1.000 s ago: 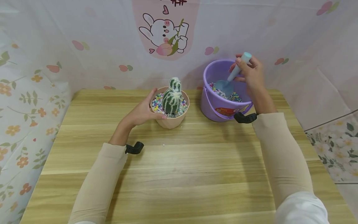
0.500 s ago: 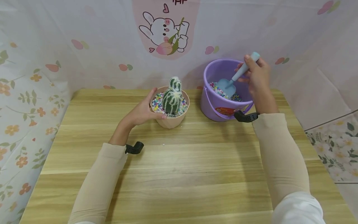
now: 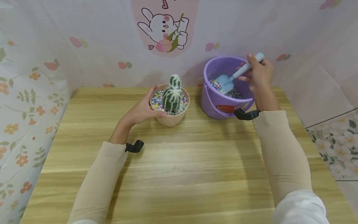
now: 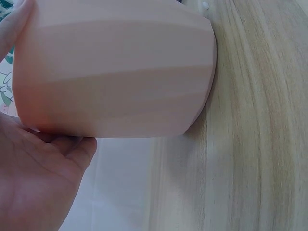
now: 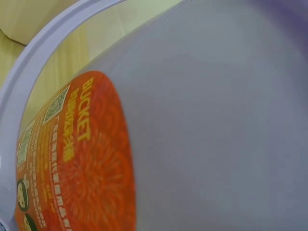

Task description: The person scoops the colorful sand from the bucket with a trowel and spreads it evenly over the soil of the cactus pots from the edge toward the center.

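Two hands are working over a light wooden slatted table (image 3: 179, 174), both arms in beige sleeves. Nearest thing is one tiny stray white pebble (image 3: 163, 143) lying on the wood, around 6 o'clock from the pot. Next up, the left hand (image 3: 141, 112) is cupping a peach-pink faceted plastic pot (image 3: 171, 119) from its 9 o'clock side, thumb curling along the front rim and fingers wrapping round the back; the left wrist view is showing the palm pressing against the pot wall (image 4: 115, 72). Sitting in the pot is a green-and-white striped plump cactus (image 3: 172, 95), ringed by mixed pastel gravel (image 3: 157, 102).

At about 3 o'clock from the pot, just beside it, a round lilac plastic bucket (image 3: 221, 102) with an orange sticker (image 5: 72, 159) is standing. The right hand (image 3: 258, 76) is pinching the handle of a small pale-blue plastic trowel (image 3: 227, 81), fingers curling tight round it, blade resting on the coloured gravel inside the bucket (image 3: 233, 92).
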Available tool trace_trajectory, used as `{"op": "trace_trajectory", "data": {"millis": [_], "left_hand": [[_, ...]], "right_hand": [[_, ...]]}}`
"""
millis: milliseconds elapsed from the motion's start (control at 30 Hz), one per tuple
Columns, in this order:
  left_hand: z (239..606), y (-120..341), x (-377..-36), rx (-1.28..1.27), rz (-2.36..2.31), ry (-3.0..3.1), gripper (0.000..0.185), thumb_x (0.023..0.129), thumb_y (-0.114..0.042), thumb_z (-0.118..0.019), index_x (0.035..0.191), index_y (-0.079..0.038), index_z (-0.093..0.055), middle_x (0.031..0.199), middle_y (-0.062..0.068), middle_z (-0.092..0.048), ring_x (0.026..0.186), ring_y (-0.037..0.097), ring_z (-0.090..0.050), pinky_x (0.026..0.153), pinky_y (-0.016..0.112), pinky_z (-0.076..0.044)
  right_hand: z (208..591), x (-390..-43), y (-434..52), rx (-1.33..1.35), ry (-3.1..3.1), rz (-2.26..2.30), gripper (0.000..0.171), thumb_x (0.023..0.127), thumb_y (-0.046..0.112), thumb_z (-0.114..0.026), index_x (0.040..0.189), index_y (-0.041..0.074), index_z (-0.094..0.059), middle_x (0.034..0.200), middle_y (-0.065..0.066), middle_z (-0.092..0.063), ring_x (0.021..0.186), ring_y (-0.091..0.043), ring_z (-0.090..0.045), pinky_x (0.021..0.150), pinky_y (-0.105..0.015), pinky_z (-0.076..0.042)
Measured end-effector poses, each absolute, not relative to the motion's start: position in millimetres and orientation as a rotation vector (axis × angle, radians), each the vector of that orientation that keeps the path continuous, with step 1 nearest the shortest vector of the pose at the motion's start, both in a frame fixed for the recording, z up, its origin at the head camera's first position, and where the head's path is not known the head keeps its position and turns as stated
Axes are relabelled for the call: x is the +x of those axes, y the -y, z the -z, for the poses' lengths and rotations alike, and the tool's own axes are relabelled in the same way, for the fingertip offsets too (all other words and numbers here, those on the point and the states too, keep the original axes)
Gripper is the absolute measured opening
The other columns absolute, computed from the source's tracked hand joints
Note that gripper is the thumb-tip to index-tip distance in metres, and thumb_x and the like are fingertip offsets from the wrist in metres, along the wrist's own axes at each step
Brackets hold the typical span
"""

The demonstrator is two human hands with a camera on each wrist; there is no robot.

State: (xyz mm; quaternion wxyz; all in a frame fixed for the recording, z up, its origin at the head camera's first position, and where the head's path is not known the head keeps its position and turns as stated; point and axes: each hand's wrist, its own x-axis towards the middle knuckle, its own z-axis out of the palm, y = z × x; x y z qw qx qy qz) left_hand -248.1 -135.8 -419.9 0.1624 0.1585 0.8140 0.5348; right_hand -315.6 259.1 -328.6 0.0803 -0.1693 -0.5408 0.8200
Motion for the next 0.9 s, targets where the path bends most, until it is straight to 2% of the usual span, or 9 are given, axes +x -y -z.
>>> {"op": "trace_trajectory", "data": {"millis": [467, 667, 900], "left_hand": [[418.4, 134.4, -247.1, 0.455, -1.544, -2.317, 0.119, 0.075, -0.032, -0.084, 0.158, -0.02, 0.002, 0.163, 0.005, -0.008, 0.142, 0.024, -0.027, 0.117, 0.048, -0.022], [417.8, 136.0, -243.8, 0.46, -1.499, -2.346, 0.119, 0.076, -0.034, -0.083, 0.158, -0.022, 0.002, 0.164, 0.003, -0.004, 0.146, 0.026, -0.018, 0.117, 0.05, -0.019], [417.9, 136.1, -245.5, 0.488, -1.512, -2.339, 0.117, 0.077, -0.034, -0.082, 0.158, -0.022, 0.002, 0.164, 0.0, -0.002, 0.148, 0.025, -0.013, 0.118, 0.051, -0.018]], "right_hand": [[326.8, -316.9, -261.6, -0.636, 1.397, -2.5, 0.022, 0.087, 0.018, -0.074, 0.1, 0.006, -0.062, 0.079, -0.016, -0.068, 0.071, -0.031, -0.072, 0.049, -0.043, -0.055], [327.7, -314.4, -263.3, -0.66, 1.254, -2.495, 0.022, 0.086, 0.019, -0.074, 0.099, 0.006, -0.062, 0.073, -0.015, -0.067, 0.077, -0.033, -0.073, 0.05, -0.044, -0.056], [324.2, -315.9, -266.9, -0.696, 1.153, -2.462, 0.031, 0.086, 0.019, -0.075, 0.11, 0.004, -0.064, 0.073, -0.016, -0.069, 0.075, -0.033, -0.073, 0.05, -0.043, -0.056]]}}
